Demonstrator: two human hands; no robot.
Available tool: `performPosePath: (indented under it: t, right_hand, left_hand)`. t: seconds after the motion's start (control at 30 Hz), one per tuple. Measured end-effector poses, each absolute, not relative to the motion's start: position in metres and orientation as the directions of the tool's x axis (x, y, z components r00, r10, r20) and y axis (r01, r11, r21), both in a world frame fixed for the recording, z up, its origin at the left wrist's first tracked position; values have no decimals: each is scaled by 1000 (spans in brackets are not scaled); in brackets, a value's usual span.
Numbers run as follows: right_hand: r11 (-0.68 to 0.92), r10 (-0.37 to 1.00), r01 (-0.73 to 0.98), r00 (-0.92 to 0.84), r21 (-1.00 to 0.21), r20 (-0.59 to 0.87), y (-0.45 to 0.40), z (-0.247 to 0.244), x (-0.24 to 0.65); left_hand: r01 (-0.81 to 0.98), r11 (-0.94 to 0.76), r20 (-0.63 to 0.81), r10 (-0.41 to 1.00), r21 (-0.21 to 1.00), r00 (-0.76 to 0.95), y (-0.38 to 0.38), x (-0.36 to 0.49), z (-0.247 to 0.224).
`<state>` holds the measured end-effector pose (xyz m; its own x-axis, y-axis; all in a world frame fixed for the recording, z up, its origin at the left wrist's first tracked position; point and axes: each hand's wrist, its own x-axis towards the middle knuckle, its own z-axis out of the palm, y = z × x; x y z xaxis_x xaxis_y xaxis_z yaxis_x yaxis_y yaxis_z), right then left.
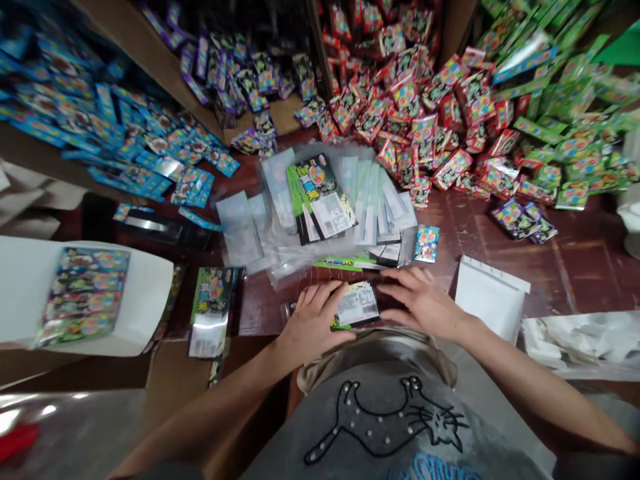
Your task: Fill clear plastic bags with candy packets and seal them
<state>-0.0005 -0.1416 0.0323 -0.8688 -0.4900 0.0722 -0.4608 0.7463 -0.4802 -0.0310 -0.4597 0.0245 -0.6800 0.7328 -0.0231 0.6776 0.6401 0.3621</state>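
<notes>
A flat black-and-green printed packet [361, 305] with a pale label panel and barcode lies at the table's front edge, close to my body. My left hand [320, 312] grips its left end, fingers along the top and thumb below. My right hand [421, 300] is at its right end, fingers stretched out and apart. Just beyond lies a pile of clear plastic sleeves [280, 247] with printed cards among them. One black-and-green card [325, 200] rests on top of that pile. A small blue sachet [427, 243] lies beyond my right hand.
Heaps of blue sachets [120, 133], purple sachets [250, 80], red sachets [415, 113] and green sachets [575, 133] line the back. At left are a white tray [150, 287] holding packed sachets and a stack of finished-looking packets [213, 310]. A white box [487, 297] stands right.
</notes>
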Motion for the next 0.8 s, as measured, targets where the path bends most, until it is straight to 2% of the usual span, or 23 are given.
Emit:
performPosePath:
  t: [0.07, 0.17, 0.27, 0.37, 0.43, 0.47, 0.53, 0.63, 0.7, 0.8]
  right_hand:
    - [803, -394, -423, -905, -420, 158, -120, 46, -28]
    - [905, -311, -359, -924, -226, 223, -85, 66, -89]
    - [926, -360, -375, -910, -42, 206, -67, 71, -155]
    - [895, -444, -443, -878, 49, 179, -66, 65, -200]
    - [896, -436, -444, -874, 15, 214, -65, 65, -209]
    - [895, -424, -445, -876, -44, 229, -64, 66, -207]
    - [860, -409, -456, -885, -228, 224, -58, 72, -193]
    - [758, -431, -439, -892, -483, 136, -50, 80, -168]
    - [730, -427, -398, -900, -556, 83, -46, 82, -156]
    - [730, -435, -377, -899, -570, 38, -40, 91, -144]
  left_hand:
    - [731, 599, 14, 771, 325, -637, -453, -50, 44]
    - [797, 567, 95, 799, 211, -594, -423, -111, 81]
    - [756, 640, 115, 748, 141, -654, -377, -202, 111]
    - [611, 772, 88, 606, 176, -791, -337, -285, 124]
    - [643, 725, 106, 639, 246, -762, -316, -310, 124]
    - [694, 658, 129, 692, 291, -710, -306, -311, 123]
    - [781, 485, 176, 794, 393, -581, -292, -295, 117]
    - [752, 356, 135, 854, 554, -503, -288, -260, 107]
    - [731, 333, 95, 875, 596, -476, -289, -245, 102]
    - [762, 327, 113, 880, 559, -461, -290, -229, 101]
